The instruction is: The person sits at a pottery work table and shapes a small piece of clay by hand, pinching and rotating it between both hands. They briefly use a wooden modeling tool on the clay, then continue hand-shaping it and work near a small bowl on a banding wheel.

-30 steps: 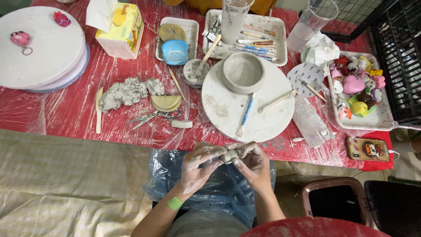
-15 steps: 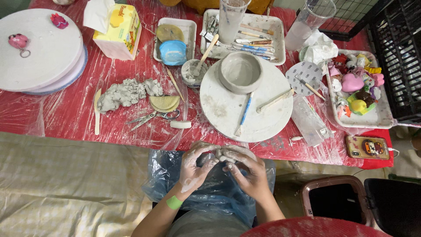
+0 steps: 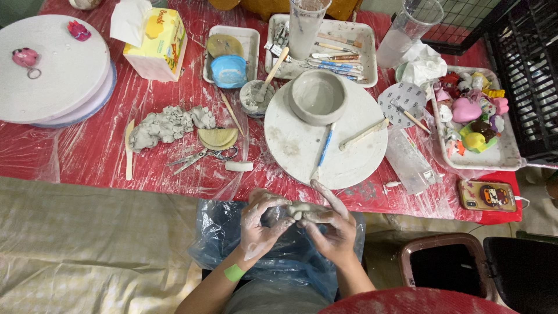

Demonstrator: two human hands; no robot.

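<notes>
**Both hands closed on a small lump of clay above the lap**

Head view: The left hand (image 3: 261,224) and the right hand (image 3: 328,224) met just below the near edge of the worktop (image 3: 87,151), over a blue plastic sheet (image 3: 215,244) spread across the lap. Between them sat a small grey clay piece (image 3: 299,209), its long axis running roughly left to right, from one hand toward the other. The fingers of both hands were curled shut around it, thumbs pressing on top; the left hand gripped the left end, the right hand the right end, so neither was nearer. Both hands were smeared with pale clay, and a green band (image 3: 235,272) circled the left wrist.

Beyond the hands, well apart, a grey clay bowl (image 3: 318,96) stood on a round white turntable (image 3: 290,145), with a blue-handled tool (image 3: 325,146) and a wooden tool (image 3: 364,134) lying beside it. A heap of raw clay (image 3: 165,123) lay further left.
</notes>
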